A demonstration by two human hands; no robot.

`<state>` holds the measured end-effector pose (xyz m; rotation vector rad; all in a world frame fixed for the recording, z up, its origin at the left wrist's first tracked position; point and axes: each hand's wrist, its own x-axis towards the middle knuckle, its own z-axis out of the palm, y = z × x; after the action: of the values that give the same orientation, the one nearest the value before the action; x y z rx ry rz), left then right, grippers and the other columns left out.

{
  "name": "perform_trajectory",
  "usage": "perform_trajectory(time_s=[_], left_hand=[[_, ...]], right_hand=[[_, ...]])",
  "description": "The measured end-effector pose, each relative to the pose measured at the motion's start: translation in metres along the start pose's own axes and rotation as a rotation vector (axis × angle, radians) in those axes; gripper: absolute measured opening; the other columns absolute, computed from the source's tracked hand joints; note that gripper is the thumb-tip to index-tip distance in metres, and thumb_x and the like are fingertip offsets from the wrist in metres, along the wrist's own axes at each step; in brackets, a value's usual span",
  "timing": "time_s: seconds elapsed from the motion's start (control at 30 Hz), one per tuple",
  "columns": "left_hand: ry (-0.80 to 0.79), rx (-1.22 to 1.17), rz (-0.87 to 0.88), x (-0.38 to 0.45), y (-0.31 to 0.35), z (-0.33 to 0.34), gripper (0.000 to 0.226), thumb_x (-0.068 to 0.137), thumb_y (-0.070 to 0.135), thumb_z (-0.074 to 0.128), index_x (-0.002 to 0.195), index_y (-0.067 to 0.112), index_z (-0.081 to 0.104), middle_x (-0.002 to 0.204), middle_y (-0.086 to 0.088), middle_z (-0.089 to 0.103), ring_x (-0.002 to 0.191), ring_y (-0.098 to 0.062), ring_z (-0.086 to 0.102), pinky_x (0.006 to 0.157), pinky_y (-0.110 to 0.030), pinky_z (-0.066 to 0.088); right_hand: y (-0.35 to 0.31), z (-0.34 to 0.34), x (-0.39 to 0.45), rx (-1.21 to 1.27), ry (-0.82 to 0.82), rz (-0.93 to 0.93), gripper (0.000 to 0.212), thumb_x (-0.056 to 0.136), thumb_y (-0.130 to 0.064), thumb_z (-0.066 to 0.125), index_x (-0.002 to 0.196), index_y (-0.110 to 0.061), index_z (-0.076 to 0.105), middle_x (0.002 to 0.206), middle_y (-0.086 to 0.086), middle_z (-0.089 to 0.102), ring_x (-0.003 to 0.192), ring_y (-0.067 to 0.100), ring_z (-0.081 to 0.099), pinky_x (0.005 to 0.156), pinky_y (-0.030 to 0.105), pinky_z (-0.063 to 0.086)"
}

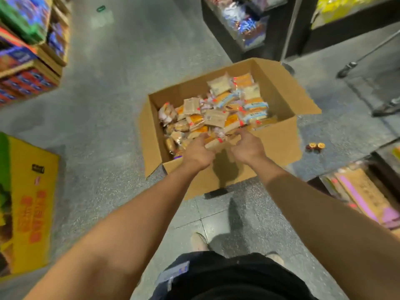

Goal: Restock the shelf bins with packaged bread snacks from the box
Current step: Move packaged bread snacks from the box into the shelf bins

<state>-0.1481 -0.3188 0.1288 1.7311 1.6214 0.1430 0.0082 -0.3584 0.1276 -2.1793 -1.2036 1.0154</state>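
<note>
An open cardboard box [279, 139] stands on the grey floor ahead of me, its flaps spread out. Inside lie several packaged bread snacks [216, 113] in clear, orange and beige wrappers. Both arms reach down to the box's near side. My left hand [198, 153] and my right hand [246, 146] are closed together around a bundle of snack packs [220, 141] held between them just above the near wall. The fingertips are hidden under the packs.
A yellow carton [30, 204] lies on the floor at left. Stacked product cartons [28, 68] fill the far left. Shelf bins with wrapped goods [242, 24] stand behind the box, more shelving [365, 195] at right. Two small items [316, 146] lie on the floor.
</note>
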Motion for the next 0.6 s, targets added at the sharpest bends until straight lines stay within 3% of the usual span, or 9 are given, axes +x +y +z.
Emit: perform_trajectory(time_s=[0.07,0.13,0.33,0.5,0.6], left_hand=[[0.021,-0.008,-0.016,0.015,-0.026,-0.026,0.054,0.092,0.035,0.066,0.141,0.027,0.046,0.134,-0.002,0.059,0.109,-0.026,0.061,0.091,-0.031,0.051],[0.046,0.016,-0.022,0.033,-0.048,-0.046,0.052,0.092,0.038,0.066,0.139,0.027,0.049,0.133,-0.003,0.061,0.117,-0.027,0.059,0.087,-0.024,0.043],[-0.009,0.041,-0.066,0.097,-0.083,-0.071,0.049,0.089,0.027,0.068,0.135,0.03,0.051,0.118,-0.007,0.067,0.105,-0.03,0.064,0.086,-0.033,0.054],[-0.036,0.048,-0.111,0.164,-0.09,-0.059,0.05,0.089,0.031,0.065,0.137,0.032,0.05,0.12,-0.008,0.067,0.104,-0.029,0.064,0.088,-0.033,0.055],[-0.038,0.069,-0.132,0.214,-0.084,-0.048,0.048,0.09,0.033,0.064,0.137,0.03,0.051,0.125,-0.005,0.065,0.109,-0.028,0.063,0.093,-0.035,0.052]], right_hand=[[-0.034,0.031,0.01,-0.019,0.005,-0.021,0.052,0.085,-0.023,0.069,0.135,-0.03,0.054,0.114,0.007,0.067,0.102,0.028,0.064,0.089,0.037,0.055],[-0.059,0.057,0.022,-0.05,-0.008,-0.046,0.053,0.085,-0.028,0.072,0.135,-0.028,0.055,0.114,0.007,0.068,0.103,0.03,0.064,0.088,0.038,0.055],[-0.076,0.096,0.08,-0.095,-0.048,-0.025,0.06,0.081,-0.037,0.078,0.135,-0.026,0.055,0.109,0.006,0.072,0.103,0.029,0.066,0.09,0.04,0.055],[-0.055,0.102,0.153,-0.144,-0.052,0.035,0.048,0.086,-0.017,0.071,0.131,-0.023,0.057,0.112,0.006,0.069,0.105,0.03,0.065,0.087,0.036,0.054],[-0.046,0.106,0.206,-0.197,-0.11,0.049,0.052,0.089,-0.02,0.068,0.138,-0.017,0.052,0.118,0.01,0.067,0.102,0.032,0.065,0.08,0.036,0.054]])
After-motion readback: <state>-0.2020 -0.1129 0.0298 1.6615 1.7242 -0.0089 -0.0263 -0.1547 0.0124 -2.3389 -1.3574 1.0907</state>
